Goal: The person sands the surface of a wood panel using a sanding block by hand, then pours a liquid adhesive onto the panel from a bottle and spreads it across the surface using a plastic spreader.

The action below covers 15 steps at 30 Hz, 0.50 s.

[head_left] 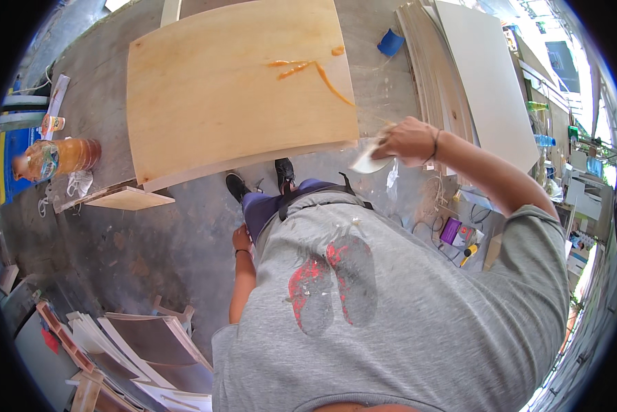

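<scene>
My right hand [410,140] is closed around a thin, flat white spreader [371,161], held just off the near right corner of a plywood board [219,89]. Streaks of orange glue [330,84] lie on the right part of the board, with a small blob near its far right edge. Down beside my left thigh hangs my left hand [242,237]; its fingers are mostly hidden, so whether they are closed does not show.
A large bottle of amber liquid [64,158] lies at the left. Beyond the board's right side is a blue cup [391,42]. Stacked sheets [487,75] stand at the right, and more panels [157,343] lean at lower left. A yellow-handled tool [468,255] is on the right.
</scene>
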Each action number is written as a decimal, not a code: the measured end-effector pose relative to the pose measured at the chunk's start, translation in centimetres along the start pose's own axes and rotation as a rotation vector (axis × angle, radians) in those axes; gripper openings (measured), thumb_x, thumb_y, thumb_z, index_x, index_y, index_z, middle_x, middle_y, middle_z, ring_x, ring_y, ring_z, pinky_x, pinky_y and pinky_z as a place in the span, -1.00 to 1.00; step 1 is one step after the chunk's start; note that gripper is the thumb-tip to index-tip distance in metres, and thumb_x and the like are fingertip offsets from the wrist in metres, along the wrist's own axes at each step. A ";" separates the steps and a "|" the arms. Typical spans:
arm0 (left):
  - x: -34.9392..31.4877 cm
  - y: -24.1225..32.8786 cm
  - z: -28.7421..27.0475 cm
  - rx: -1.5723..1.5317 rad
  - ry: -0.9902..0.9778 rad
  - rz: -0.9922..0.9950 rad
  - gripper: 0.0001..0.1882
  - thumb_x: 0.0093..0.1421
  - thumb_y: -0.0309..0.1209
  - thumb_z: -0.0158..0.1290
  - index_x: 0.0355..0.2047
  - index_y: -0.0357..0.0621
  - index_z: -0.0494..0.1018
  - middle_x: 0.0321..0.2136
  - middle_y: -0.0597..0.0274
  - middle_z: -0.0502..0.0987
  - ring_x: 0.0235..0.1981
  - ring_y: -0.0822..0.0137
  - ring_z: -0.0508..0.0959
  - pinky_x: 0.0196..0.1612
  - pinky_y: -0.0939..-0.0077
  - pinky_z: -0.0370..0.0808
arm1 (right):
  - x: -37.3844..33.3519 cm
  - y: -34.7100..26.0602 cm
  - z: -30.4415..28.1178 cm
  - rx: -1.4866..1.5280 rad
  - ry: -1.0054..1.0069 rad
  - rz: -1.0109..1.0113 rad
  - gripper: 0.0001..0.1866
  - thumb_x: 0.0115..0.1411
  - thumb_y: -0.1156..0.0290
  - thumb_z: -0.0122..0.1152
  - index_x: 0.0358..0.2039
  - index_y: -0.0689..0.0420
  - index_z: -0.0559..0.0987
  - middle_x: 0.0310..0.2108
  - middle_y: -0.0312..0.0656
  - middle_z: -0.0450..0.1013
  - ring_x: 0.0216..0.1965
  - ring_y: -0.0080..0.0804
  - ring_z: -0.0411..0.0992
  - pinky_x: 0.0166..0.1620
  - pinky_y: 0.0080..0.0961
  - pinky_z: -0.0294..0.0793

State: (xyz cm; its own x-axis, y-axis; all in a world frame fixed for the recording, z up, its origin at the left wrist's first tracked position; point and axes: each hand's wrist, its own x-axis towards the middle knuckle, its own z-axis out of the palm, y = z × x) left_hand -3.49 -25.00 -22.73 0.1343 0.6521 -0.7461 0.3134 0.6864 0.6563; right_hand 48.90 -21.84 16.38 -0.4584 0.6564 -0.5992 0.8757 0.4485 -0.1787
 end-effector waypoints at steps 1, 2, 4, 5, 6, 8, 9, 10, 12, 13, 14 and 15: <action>0.1 0.1 0.3 0.005 0.003 0.026 -0.71 0.21 -0.12 -0.08 -0.43 -0.05 0.44 -0.53 0.42 0.42 -0.52 0.48 0.38 -0.53 0.52 0.26 | -0.7 0.8 -1.3 -0.044 -0.057 0.040 -0.35 -0.18 0.58 0.10 0.00 -0.25 0.46 -0.09 -0.40 0.42 0.00 -0.41 0.37 -0.32 -0.41 0.53; 0.3 0.3 0.5 0.007 0.009 0.055 -0.71 0.21 -0.13 -0.09 -0.45 -0.06 0.44 -0.55 0.42 0.41 -0.53 0.48 0.38 -0.54 0.52 0.25 | -1.0 1.7 -2.9 -0.090 -0.114 0.077 -0.35 -0.17 0.58 0.10 0.01 -0.24 0.45 -0.08 -0.40 0.42 0.01 -0.42 0.36 -0.32 -0.41 0.52; -0.8 2.6 1.3 0.079 0.035 0.037 -0.71 0.22 -0.14 -0.10 -0.46 -0.07 0.43 -0.57 0.43 0.39 -0.55 0.49 0.37 -0.56 0.51 0.25 | 0.9 3.1 -6.4 -0.143 0.248 0.006 -0.35 -0.13 0.60 0.08 0.04 -0.21 0.44 -0.04 -0.37 0.42 0.04 -0.41 0.36 -0.17 -0.37 0.49; -1.5 3.4 1.3 0.133 0.049 0.025 -0.71 0.22 -0.14 -0.10 -0.47 -0.07 0.43 -0.58 0.43 0.39 -0.56 0.49 0.37 -0.56 0.51 0.24 | 3.3 3.8 -7.8 -0.158 0.368 -0.072 -0.37 -0.11 0.61 0.06 0.03 -0.18 0.45 -0.04 -0.36 0.42 0.05 -0.39 0.35 -0.08 -0.34 0.44; -1.8 3.9 1.0 0.216 0.057 0.017 -0.71 0.22 -0.15 -0.10 -0.46 -0.07 0.43 -0.58 0.43 0.39 -0.56 0.49 0.37 -0.56 0.51 0.24 | 6.3 4.7 -9.4 -0.179 0.491 -0.155 -0.39 -0.09 0.62 0.05 0.03 -0.15 0.45 -0.03 -0.35 0.42 0.06 -0.37 0.34 0.01 -0.32 0.39; -1.8 4.9 1.1 0.283 0.059 0.036 -0.71 0.22 -0.14 -0.11 -0.46 -0.06 0.43 -0.58 0.43 0.40 -0.58 0.49 0.36 -0.56 0.53 0.24 | 12.3 7.1 -10.7 -0.157 0.481 -0.236 -0.41 -0.08 0.65 0.05 0.01 -0.10 0.47 -0.03 -0.31 0.42 0.07 -0.34 0.32 0.12 -0.29 0.27; -2.1 4.5 0.6 0.266 0.074 0.049 -0.70 0.22 -0.14 -0.11 -0.45 -0.06 0.44 -0.58 0.44 0.41 -0.59 0.49 0.35 -0.56 0.54 0.24 | 15.0 7.1 -11.8 -0.082 0.402 -0.224 -0.42 -0.08 0.65 0.05 0.00 -0.10 0.48 -0.03 -0.31 0.42 0.08 -0.32 0.32 0.13 -0.28 0.25; -2.4 4.0 0.3 0.248 0.083 0.063 -0.70 0.23 -0.13 -0.11 -0.45 -0.06 0.44 -0.58 0.44 0.41 -0.60 0.48 0.35 -0.56 0.55 0.23 | 16.7 7.1 -12.5 -0.009 0.318 -0.207 -0.43 -0.08 0.64 0.06 -0.01 -0.10 0.49 -0.03 -0.31 0.42 0.08 -0.31 0.31 0.15 -0.27 0.23; -3.6 3.1 0.2 0.209 0.103 0.080 -0.68 0.23 -0.12 -0.12 -0.44 -0.06 0.45 -0.58 0.45 0.42 -0.62 0.48 0.34 -0.56 0.57 0.23 | 17.9 7.7 -12.5 0.028 0.265 -0.221 -0.43 -0.10 0.68 0.05 -0.03 -0.11 0.50 -0.03 -0.32 0.42 0.10 -0.33 0.30 0.18 -0.25 0.18; -4.1 2.7 0.7 0.144 0.124 0.016 -0.69 0.23 -0.13 -0.13 -0.44 -0.06 0.46 -0.58 0.44 0.44 -0.63 0.46 0.35 -0.56 0.55 0.24 | 18.4 8.0 -12.2 0.047 0.235 -0.231 -0.42 -0.10 0.70 0.05 -0.04 -0.12 0.51 -0.02 -0.33 0.42 0.10 -0.34 0.29 0.20 -0.24 0.15; -4.6 2.5 1.0 0.084 0.144 -0.045 -0.69 0.24 -0.14 -0.13 -0.43 -0.05 0.46 -0.58 0.42 0.45 -0.64 0.43 0.36 -0.56 0.53 0.25 | 17.9 8.7 -11.6 0.055 0.208 -0.200 -0.42 -0.11 0.71 0.06 -0.06 -0.13 0.51 -0.02 -0.35 0.41 0.11 -0.35 0.29 0.21 -0.24 0.13; -5.5 3.7 1.6 -0.015 0.169 -0.174 -0.71 0.24 -0.17 -0.14 -0.42 -0.06 0.47 -0.58 0.38 0.48 -0.64 0.38 0.39 -0.57 0.49 0.27 | 16.4 9.9 -10.5 0.066 0.180 -0.163 -0.41 -0.12 0.72 0.06 -0.07 -0.14 0.51 -0.01 -0.36 0.41 0.12 -0.37 0.28 0.22 -0.24 0.11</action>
State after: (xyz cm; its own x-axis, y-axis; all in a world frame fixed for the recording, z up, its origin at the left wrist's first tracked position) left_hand -1.52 -26.60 -16.35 -0.0805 0.5671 -0.8197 0.3039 0.7972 0.5217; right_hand 48.52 -0.29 12.98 -0.6087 0.6789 -0.4106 0.7934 0.5204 -0.3158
